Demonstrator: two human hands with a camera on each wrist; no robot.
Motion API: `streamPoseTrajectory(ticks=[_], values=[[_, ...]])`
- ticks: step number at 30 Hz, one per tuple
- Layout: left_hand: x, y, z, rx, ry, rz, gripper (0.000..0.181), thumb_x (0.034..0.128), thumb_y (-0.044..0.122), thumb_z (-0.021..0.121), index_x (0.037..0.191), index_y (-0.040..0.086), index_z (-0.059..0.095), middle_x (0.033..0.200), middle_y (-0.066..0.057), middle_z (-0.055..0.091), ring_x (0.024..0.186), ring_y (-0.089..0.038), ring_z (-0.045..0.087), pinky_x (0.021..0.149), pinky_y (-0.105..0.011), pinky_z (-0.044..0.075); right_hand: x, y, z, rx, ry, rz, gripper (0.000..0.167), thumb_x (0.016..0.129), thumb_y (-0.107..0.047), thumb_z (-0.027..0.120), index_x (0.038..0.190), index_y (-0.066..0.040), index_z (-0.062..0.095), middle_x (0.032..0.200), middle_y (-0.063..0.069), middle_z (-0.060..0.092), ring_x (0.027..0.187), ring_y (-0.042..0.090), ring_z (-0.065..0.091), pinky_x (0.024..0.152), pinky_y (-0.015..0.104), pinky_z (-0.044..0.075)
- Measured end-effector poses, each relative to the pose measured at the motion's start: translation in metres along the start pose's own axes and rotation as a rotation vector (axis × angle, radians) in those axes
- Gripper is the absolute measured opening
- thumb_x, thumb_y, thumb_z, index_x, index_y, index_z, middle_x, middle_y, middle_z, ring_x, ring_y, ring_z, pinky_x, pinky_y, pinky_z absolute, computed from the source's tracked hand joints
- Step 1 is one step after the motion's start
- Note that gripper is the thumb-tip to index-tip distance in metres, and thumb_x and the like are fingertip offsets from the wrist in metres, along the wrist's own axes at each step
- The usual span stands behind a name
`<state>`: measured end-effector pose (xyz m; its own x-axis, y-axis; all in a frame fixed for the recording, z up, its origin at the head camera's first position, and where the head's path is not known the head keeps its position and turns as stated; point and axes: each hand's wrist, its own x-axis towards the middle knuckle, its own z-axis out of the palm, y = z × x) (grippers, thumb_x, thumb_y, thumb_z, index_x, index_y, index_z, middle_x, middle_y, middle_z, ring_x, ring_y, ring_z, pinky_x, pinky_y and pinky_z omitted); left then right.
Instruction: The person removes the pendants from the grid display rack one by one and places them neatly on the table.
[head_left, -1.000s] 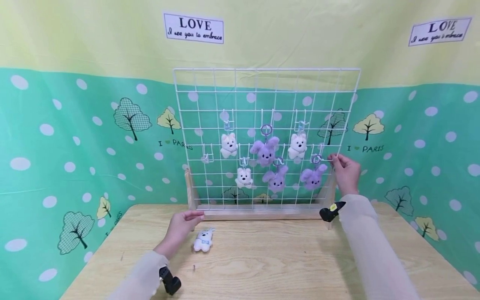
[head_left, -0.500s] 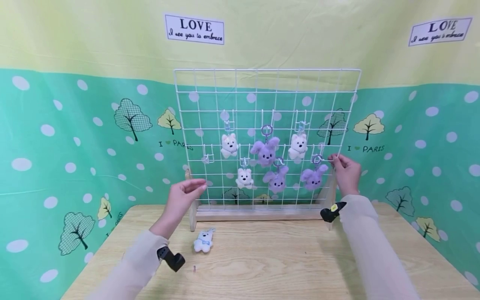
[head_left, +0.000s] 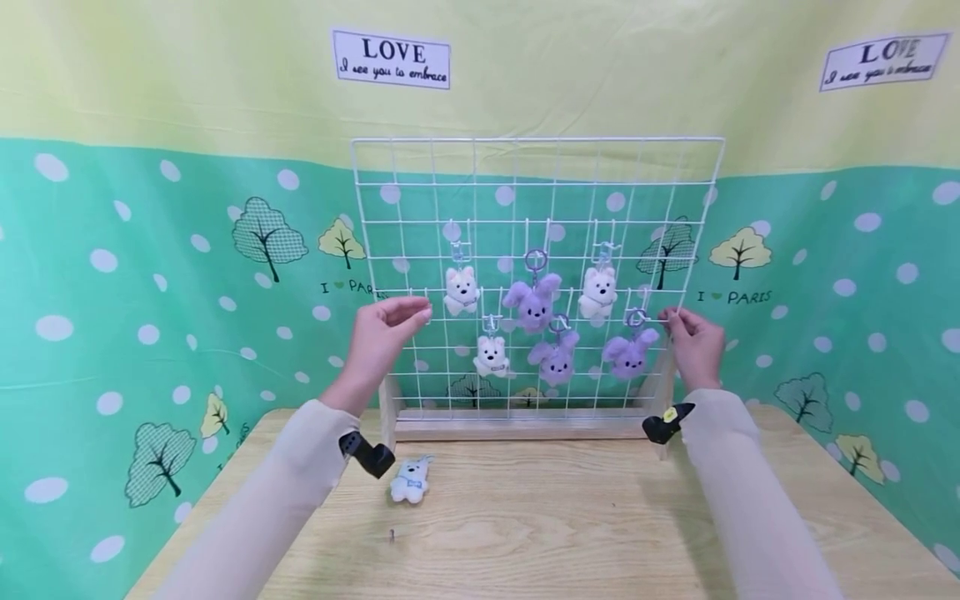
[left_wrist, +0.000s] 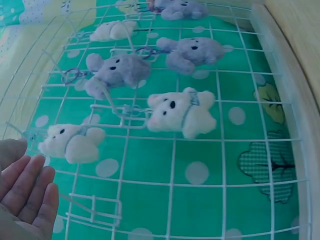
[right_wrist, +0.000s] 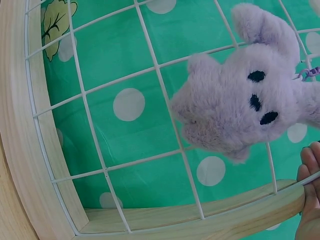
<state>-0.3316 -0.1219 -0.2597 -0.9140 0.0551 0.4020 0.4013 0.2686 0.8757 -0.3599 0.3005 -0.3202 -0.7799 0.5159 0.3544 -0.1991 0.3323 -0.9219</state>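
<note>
My left hand is raised at the left side of the white wire grid rack. Its fingers are extended and hold nothing. In the left wrist view a bare white hook sticks out near its fingertips; the hand mostly covers it in the head view. With its fingers, my right hand grips the rack's right edge, beside a hanging purple bunny plush keychain. White bear plush keychains and other purple bunnies hang on hooks. One white bear keychain lies on the table.
A wooden base with side posts supports the rack on the wooden table. Behind it hangs a green and yellow patterned cloth. A tiny dark mark or object shows near the lying bear.
My left hand has risen from beside the lying bear up to the bare hook at the rack's left. The right hand stays on the rack's edge.
</note>
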Motion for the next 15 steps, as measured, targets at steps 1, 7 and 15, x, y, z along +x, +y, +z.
streamPoseTrajectory(ticks=[1, 7, 15], values=[[0.003, 0.002, 0.001, 0.003, 0.001, 0.008, 0.037, 0.0871, 0.031, 0.068, 0.117, 0.01, 0.065, 0.114, -0.003, 0.067, 0.103, -0.014, 0.062, 0.093, -0.031, 0.048, 0.0, 0.0, 0.0, 0.003, -0.002, -0.001, 0.037, 0.096, -0.03, 0.053, 0.123, -0.006, 0.06, 0.12, 0.009, 0.064, 0.105, 0.012, 0.063, 0.093, 0.026, 0.048], [0.018, 0.014, 0.009, 0.002, 0.014, 0.036, 0.035, 0.0874, 0.028, 0.068, 0.117, 0.009, 0.064, 0.113, -0.004, 0.067, 0.102, -0.015, 0.062, 0.09, -0.031, 0.049, 0.001, 0.001, 0.0, 0.012, 0.005, -0.003, 0.035, 0.095, -0.029, 0.054, 0.122, -0.006, 0.061, 0.119, 0.009, 0.064, 0.102, 0.009, 0.063, 0.092, 0.026, 0.048], [0.037, 0.022, 0.018, 0.01, 0.054, 0.055, 0.032, 0.0878, 0.024, 0.068, 0.115, 0.008, 0.065, 0.113, -0.006, 0.067, 0.103, -0.016, 0.062, 0.09, -0.031, 0.049, 0.001, -0.001, 0.0, -0.014, -0.006, 0.005, 0.037, 0.095, -0.032, 0.053, 0.123, -0.008, 0.06, 0.12, 0.009, 0.064, 0.103, 0.01, 0.063, 0.094, 0.027, 0.047]])
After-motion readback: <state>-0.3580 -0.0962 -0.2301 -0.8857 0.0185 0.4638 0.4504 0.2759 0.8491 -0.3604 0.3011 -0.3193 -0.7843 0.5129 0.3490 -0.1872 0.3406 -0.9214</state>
